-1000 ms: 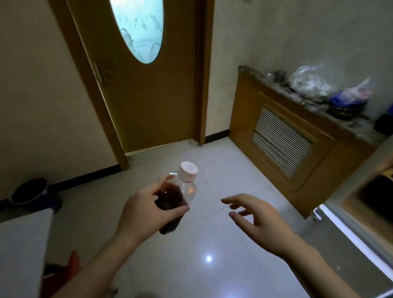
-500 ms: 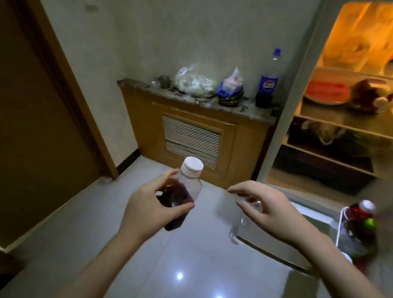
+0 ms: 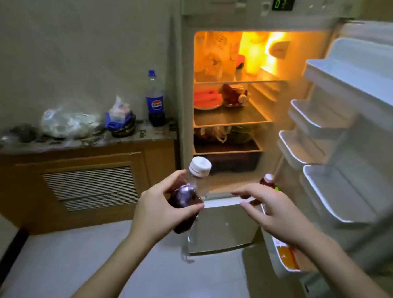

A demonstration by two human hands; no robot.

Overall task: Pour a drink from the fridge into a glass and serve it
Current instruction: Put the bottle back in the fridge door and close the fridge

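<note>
My left hand (image 3: 161, 207) grips a small clear bottle (image 3: 191, 190) with a white cap, partly filled with dark drink, tilted a little to the right. My right hand (image 3: 277, 212) hovers just right of it, fingers spread, holding nothing. Straight ahead stands the fridge (image 3: 228, 9) with its upper door (image 3: 364, 128) swung wide to the right and the inside lit orange. A red bottle with a white cap (image 3: 267, 180) shows behind my right hand in the low door shelf. No glass is in view.
A low wooden cabinet (image 3: 91, 178) with a stone top stands left of the fridge, carrying a cola bottle (image 3: 155, 101), plastic bags (image 3: 69, 123) and a bowl. Fridge shelves hold a plate of red food (image 3: 207, 99) and other items. Pale tiled floor (image 3: 103, 270) lies below.
The view has swung right from the wooden room door to face the open fridge. My left hand keeps the bottle; my right hand stays open beside it.
</note>
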